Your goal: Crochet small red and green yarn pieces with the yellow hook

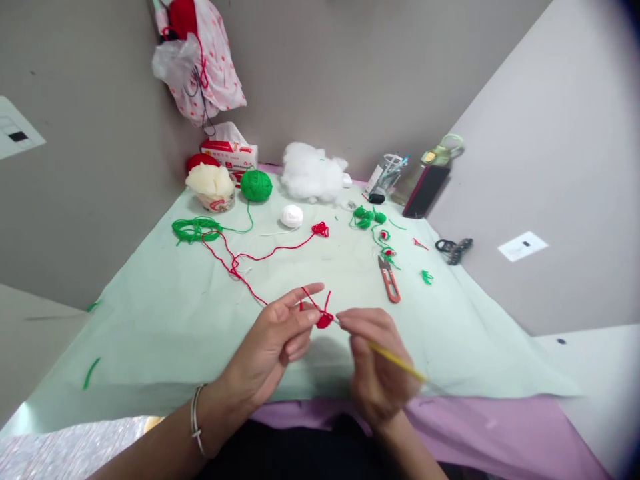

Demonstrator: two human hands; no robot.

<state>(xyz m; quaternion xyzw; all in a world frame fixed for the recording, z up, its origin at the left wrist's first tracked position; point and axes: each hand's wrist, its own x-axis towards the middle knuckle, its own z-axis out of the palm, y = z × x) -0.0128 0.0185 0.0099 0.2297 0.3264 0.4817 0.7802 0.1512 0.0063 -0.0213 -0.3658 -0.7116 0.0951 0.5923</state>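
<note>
Head view, bottom centre: left hand [273,340] pinches a small red crochet piece [325,321] between thumb and fingers, index finger out straight with the red yarn [260,256] running over it. Right hand [375,373] is closed narrow on a yellow crochet hook [397,362], tip at the piece, handle pointing to 4 o'clock. The piece sits between the two hands, held above the pale green cloth [165,320].

Handling, my read: the piece is light, soft, squashy and won't slip; hold it at the edge right beside the hook. Yarn is limp and snags easily. Hook is stiff and thin; grip mid-shaft.

Around, from the piece:
- 1 o'clock: orange snips [389,280], near.
- 12–1 o'clock: small green crochet bits [367,218].
- 11 o'clock: green yarn ball [256,185], loose green loops [196,229], white ball [291,215].
- 12 o'clock, far: white stuffing [311,172].
</note>
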